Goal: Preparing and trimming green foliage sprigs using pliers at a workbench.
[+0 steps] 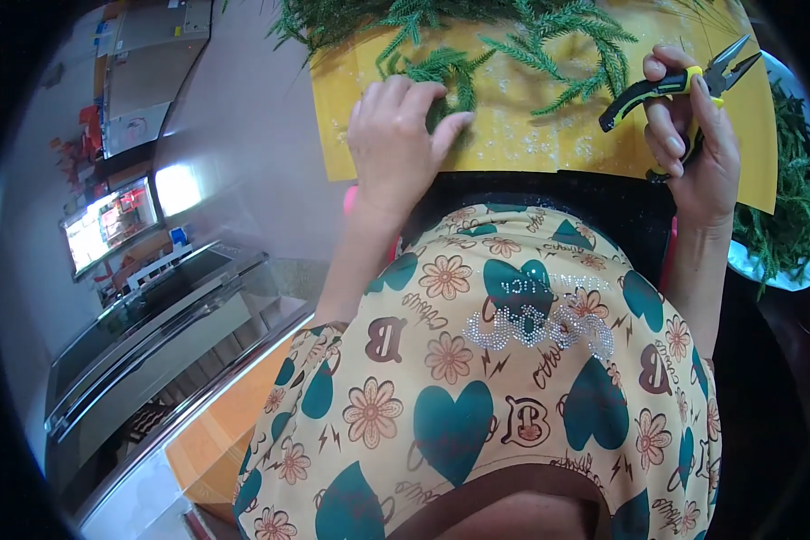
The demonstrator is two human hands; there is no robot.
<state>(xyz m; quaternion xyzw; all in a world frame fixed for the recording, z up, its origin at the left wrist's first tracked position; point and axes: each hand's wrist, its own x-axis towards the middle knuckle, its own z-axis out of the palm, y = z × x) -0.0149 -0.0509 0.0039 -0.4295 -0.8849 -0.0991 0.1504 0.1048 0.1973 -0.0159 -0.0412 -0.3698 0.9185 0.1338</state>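
Over a yellow sheet (585, 151) dotted with small white bits (536, 144), near a pale wall (261, 108), holds out two bare hands. Rests the left hand (394, 135) low over a small green sprig (445, 66), with fingers curled down and thumb sticking out to the right. Looks placed that way to stop the sprig from sliding, at a guess. Cannot tell about a real pinch, with some fingertips tucked out of sight; can see only thumb and first finger apart, with green in the gap. Has the sprig right at the fingers, poking out just above the first finger and near the thumb tip. In the right hand (700, 153), up off the sheet, grips black and yellow pliers (715, 79), with fingers wrapped round the handles. Points the metal tips up and to the right, spread apart, with nothing between. Maybe holds them high to leave room below. Has a curved green branch (580, 88) lying between the hands, farther up, touched by neither. Has more green branches (333, 18) heaped at the far side, perhaps for easy reach, and a white bag (767, 267) of greens (794, 171) at the right.
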